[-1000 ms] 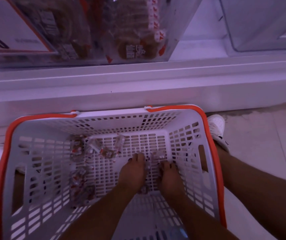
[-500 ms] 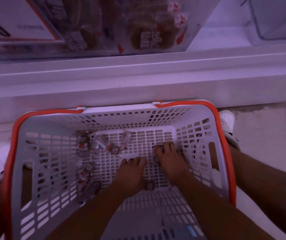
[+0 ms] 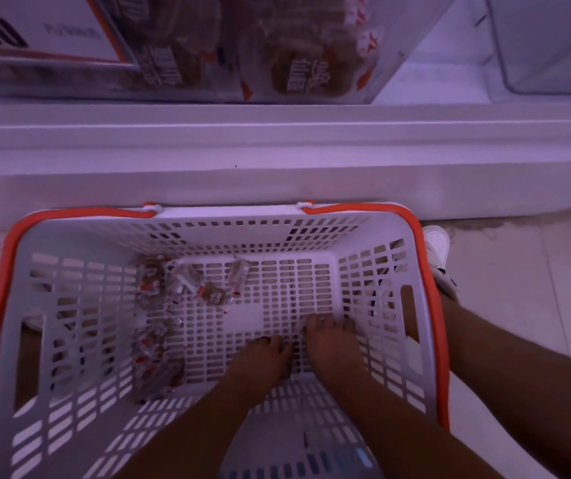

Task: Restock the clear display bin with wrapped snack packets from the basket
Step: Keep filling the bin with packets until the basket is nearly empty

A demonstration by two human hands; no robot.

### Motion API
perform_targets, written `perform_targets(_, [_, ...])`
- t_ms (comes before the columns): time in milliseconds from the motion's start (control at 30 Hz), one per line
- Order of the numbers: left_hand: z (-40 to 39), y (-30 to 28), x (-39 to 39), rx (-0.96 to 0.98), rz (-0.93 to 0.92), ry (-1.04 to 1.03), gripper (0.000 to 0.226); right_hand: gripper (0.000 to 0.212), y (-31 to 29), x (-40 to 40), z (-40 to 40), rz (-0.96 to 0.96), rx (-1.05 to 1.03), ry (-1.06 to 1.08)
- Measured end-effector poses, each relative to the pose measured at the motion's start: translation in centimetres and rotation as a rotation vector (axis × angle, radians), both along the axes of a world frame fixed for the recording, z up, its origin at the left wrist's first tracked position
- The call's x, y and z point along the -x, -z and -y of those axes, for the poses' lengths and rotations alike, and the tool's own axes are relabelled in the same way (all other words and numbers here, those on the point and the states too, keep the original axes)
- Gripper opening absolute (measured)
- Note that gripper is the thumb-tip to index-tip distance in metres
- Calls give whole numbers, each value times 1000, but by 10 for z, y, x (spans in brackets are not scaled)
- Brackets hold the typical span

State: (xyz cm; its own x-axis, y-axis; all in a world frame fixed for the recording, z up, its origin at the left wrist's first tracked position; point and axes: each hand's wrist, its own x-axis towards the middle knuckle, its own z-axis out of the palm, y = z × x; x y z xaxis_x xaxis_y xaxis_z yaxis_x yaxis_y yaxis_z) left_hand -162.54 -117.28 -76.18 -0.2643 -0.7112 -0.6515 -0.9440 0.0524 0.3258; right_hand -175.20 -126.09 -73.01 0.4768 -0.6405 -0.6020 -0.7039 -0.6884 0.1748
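Note:
A white slotted basket (image 3: 187,216) with orange handles sits on the floor in front of me. Several clear-wrapped snack packets (image 3: 159,305) lie along the left side of its bottom. Both of my hands are palm-down on the basket bottom, right of the middle. My left hand (image 3: 260,361) has its fingers curled under. My right hand (image 3: 332,340) lies beside it with its fingertips bent onto the grid. Anything under either palm is hidden. The clear display bin (image 3: 398,53), partly filled with brown packets, stands on the shelf above.
A white shelf ledge (image 3: 277,146) runs between the basket and the bin. A second clear bin (image 3: 553,46) stands at the top right. A price card (image 3: 35,25) leans at the top left. White shoes (image 3: 437,250) flank the basket on pale floor tiles.
My right hand reached forward across the basket bottom, then drew back beside the left one. My left hand slid slightly toward me. The packets on the left stayed put.

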Motion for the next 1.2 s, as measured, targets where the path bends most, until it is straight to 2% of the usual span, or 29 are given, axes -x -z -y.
perform_targets(100, [0,0,5,92,77,-34,43,28,1,-2,-14,-34,95,-11])
perform_targets(133, [0,-1,5,60,85,-63,43,30,5,-2,-18,-11,95,-8])
perform_targets(200, [-2,0,-5,-28,92,-130,40,20,5,-6,-17,54,53,58])
perform_targets(267, [-8,3,-21,-13,52,-231,32,30,9,-3,-11,89,4,152])
perform_targets(333, [-14,5,-36,14,-104,-463,20,35,13,5,-3,141,-145,265])
perform_targets(400, [-8,-5,-47,-39,-243,-797,10,28,7,7,9,311,-328,441])
perform_targets(500, [21,-34,-63,-146,-487,-1230,22,12,-28,-12,32,588,-659,857])
perform_targets(567, [43,-66,-76,-174,-723,-1378,33,20,-62,-26,48,780,-855,1136])
perform_targets(600, [53,-88,-83,-174,-825,-1409,39,25,-83,-34,55,860,-932,1195])
perform_targets(700, [73,-164,-101,-82,-959,-1362,55,30,-152,-53,70,1053,-1092,1162])
perform_targets(767, [77,-220,-108,12,-1024,-1339,49,34,-203,-59,75,1122,-1156,1101])
perform_targets(833, [72,-275,-109,116,-1064,-1400,43,35,-251,-60,75,1180,-1189,1042])
perform_targets(933, [56,-337,-101,216,-1218,-1493,33,38,-311,-61,66,1293,-1188,972])
perform_targets(1067, [36,-376,-88,175,-1386,-1490,41,30,-348,-67,41,1380,-1144,933])
perform_targets(1133, [30,-383,-89,165,-1500,-1500,39,26,-353,-76,33,1370,-1104,883])
perform_targets(1200, [29,-383,-94,198,-1523,-1530,45,23,-356,-89,32,1336,-1031,840])
